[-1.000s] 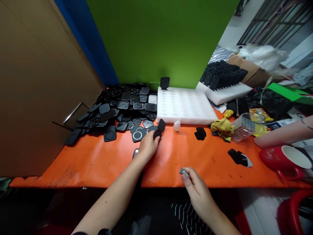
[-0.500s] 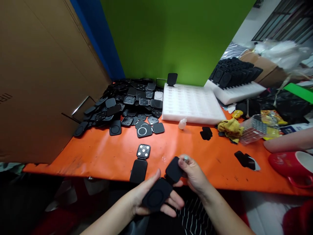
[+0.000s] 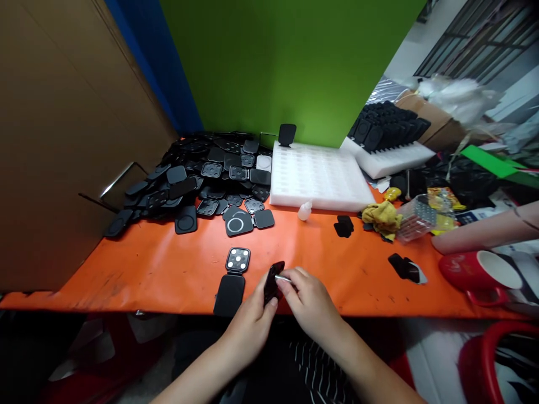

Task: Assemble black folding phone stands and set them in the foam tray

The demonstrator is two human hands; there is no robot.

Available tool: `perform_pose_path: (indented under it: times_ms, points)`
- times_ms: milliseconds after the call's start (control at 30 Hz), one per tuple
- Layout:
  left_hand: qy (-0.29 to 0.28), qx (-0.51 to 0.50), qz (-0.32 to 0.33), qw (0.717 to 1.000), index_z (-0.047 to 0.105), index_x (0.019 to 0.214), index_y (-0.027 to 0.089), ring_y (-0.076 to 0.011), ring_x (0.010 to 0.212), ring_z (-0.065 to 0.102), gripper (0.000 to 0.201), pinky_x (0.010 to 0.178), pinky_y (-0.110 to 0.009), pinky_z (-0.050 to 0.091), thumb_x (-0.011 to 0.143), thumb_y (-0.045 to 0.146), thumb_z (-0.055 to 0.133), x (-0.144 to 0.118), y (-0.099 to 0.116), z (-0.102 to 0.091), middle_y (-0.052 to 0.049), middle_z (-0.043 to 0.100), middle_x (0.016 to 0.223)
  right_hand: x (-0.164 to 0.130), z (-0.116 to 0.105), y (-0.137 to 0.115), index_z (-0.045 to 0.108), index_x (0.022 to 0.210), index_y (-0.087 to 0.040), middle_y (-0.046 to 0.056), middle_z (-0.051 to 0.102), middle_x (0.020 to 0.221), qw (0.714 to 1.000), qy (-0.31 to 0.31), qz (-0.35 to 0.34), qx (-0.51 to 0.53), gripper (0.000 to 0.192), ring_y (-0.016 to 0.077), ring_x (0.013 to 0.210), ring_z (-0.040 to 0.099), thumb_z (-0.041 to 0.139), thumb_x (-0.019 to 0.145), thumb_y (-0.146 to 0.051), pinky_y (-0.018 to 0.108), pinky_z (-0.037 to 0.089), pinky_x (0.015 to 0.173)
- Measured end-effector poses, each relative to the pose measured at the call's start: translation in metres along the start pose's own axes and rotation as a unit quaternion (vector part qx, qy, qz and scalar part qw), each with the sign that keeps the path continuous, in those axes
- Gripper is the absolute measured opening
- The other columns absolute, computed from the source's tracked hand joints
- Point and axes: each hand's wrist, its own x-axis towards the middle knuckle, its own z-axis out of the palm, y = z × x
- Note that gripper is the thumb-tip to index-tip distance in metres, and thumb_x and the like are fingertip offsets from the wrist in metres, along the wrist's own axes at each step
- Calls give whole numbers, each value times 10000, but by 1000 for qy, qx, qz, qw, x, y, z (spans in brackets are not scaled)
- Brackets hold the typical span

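Observation:
My left hand [image 3: 251, 325] grips a black hinged plastic part [image 3: 273, 280], held on edge at the near rim of the orange table [image 3: 168, 269]. My right hand [image 3: 309, 300] pinches a small silver metal piece [image 3: 283, 278] against that part. Just left of my hands, a second hinged part [image 3: 233, 280] lies flat on the table, its upper half showing white dots. A large heap of similar black parts [image 3: 202, 179] fills the far left of the table.
A white foam tray [image 3: 318, 179] with one black part standing at its back edge sits mid-table. A second tray full of black parts [image 3: 385, 140], a small white bottle [image 3: 304, 211], a yellow rag [image 3: 382, 216], a red mug [image 3: 480, 275] and another person's forearm [image 3: 484, 233] lie to the right.
My left hand took a black part from the pile and brought it to the table's near edge. My right hand moved up to it and now presses the silver piece against it.

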Motion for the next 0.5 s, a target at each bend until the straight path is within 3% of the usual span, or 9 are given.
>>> perform_pose_path:
  times_ms: [167, 300, 500]
  points:
    - [13, 102, 42, 994, 257, 1357, 228, -208, 1235, 356, 521, 1033, -387, 265, 851, 177, 373, -3, -1, 8, -60, 381, 1361, 0, 3, -1, 570, 849, -181, 41, 560, 761, 997, -7, -7, -80, 227, 153, 700, 518, 355, 892, -237, 258, 370, 635]
    - [2, 102, 43, 994, 202, 1376, 219, -213, 1224, 374, 564, 1013, -392, 309, 842, 149, 370, -2, -4, 10, -77, 382, 1360, -3, -1, -2, 556, 887, -183, 35, 561, 793, 997, -25, -26, -69, 180, 153, 720, 516, 408, 873, -285, 254, 367, 641]
    - [-14, 63, 32, 997, 379, 1300, 198, -239, 1165, 445, 476, 990, -407, 337, 827, 152, 393, -1, -2, 13, -94, 530, 1223, -1, -1, 3, 555, 755, -177, 3, 549, 713, 999, -24, -44, -14, 158, 124, 659, 501, 503, 821, -311, 225, 347, 599]
